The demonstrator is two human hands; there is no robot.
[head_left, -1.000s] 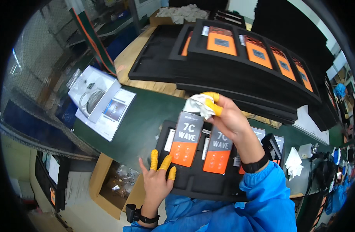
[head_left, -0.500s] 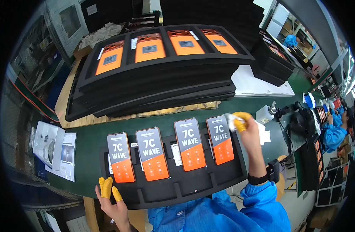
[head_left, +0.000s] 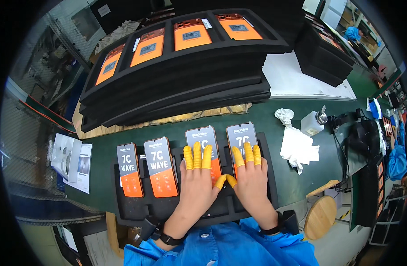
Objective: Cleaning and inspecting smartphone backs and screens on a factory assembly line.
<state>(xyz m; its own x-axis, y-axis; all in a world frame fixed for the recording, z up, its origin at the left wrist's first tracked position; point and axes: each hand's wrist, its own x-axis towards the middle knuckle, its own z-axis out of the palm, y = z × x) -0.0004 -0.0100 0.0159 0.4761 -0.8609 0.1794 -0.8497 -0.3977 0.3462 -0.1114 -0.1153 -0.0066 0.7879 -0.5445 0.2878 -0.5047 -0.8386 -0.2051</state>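
Green tabletop (head_left: pixel 265 116) carries your black tray (head_left: pixel 132 212) nearest you. Your left hand (head_left: pixel 197 181) and right hand (head_left: pixel 251 176) lie flat and open on two phones (head_left: pixel 207 146), long axes pointing away from you. Uneven pressing could tip one from its slot. Beyond, stacked trays (head_left: pixel 177 84).

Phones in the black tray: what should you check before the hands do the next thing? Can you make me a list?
1. Left hand flat on the third phone: ok.
2. Right hand flat on the fourth phone: ok.
3. Yellow finger covers on the fingertips: ok.
4. All four phones sitting in the black tray: ok.
5. Screens free of dust: cannot tell.
6. White cloth lying within reach on the right: ok.
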